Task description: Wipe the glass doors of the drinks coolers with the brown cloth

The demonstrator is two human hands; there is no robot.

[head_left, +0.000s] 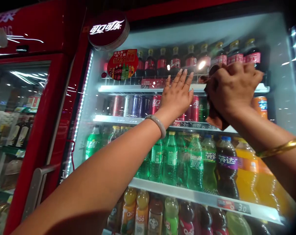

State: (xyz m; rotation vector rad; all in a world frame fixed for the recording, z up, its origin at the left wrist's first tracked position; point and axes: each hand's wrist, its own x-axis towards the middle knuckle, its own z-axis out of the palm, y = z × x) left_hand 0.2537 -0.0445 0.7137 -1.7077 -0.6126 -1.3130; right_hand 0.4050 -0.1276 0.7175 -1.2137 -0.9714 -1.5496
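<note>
Glass [201, 34] screens shelved bottles [171, 155], left hand [177, 96] spread flat before it, right hand [236, 85] clutching brown cloth [215, 117].

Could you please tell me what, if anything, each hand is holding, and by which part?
The right hand holds a brown cloth, bunched beneath it; exactly which part is gripped is hidden. The left hand is open and holds nothing.

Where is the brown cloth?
In the head view, the brown cloth is right of centre, bunched in the right hand, in front of the cans.
</note>
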